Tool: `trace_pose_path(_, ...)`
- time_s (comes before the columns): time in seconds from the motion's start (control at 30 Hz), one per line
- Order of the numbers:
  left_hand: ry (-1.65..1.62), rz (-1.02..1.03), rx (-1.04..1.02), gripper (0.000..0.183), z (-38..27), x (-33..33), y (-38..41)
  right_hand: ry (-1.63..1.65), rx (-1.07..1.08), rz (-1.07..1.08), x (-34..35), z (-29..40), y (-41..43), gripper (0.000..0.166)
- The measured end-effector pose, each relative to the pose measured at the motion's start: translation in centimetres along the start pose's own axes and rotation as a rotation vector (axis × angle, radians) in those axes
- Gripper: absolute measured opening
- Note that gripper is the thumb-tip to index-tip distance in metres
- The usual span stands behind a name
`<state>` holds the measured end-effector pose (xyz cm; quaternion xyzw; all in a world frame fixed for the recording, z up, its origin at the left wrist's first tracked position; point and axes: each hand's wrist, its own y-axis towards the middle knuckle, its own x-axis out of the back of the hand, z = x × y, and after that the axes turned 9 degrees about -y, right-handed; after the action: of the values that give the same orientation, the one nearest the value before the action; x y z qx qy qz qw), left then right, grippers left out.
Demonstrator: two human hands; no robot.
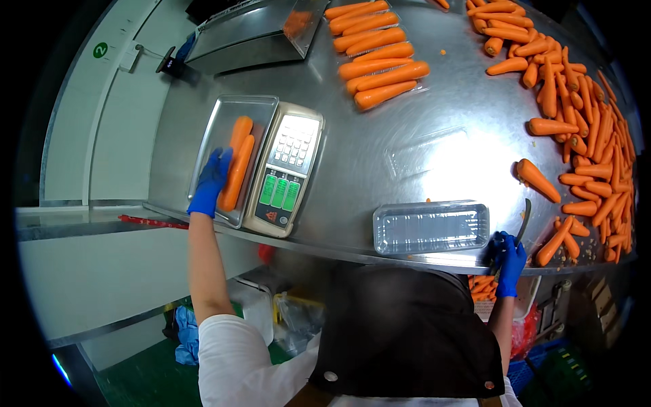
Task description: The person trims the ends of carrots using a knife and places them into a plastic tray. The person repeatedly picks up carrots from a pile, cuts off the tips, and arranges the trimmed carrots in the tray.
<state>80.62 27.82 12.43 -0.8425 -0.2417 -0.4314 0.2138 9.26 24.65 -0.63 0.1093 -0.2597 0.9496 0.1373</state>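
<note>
My left hand [208, 182], in a blue glove, is at the left side of two carrots [237, 173] lying side by side on the scale's metal pan [216, 119]. Its fingers touch the carrots; whether they grip one is hidden. Beside the pan is the digital scale [290, 163], with a keypad and lit green displays. At the table's front edge my right hand [510, 259], also gloved, holds a knife [525, 219] with a curved blade pointing away from me. Just left of that hand sits a clear plastic tray [431, 229] with no carrots in it.
A large heap of carrots [600, 132] covers the table's right side. Carrots in clear plastic trays [379, 56] stand in a row at the back. Behind the scale is a stainless steel machine [249, 40]. A lone carrot [538, 179] and small scraps lie near the heap.
</note>
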Motion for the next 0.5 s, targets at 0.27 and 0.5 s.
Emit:
trace_pose_path(0.27,-0.113,-0.049,0.035,0.079,0.3,1.9,0.5,-0.026,0.012,-0.004,0.0,-0.3,0.4,0.020)
trace_pose_path(0.5,-0.097,-0.049,0.030,0.099,-0.1,0.7,-0.4,-0.044,-0.003,0.000,0.2,-0.1,0.4,0.021)
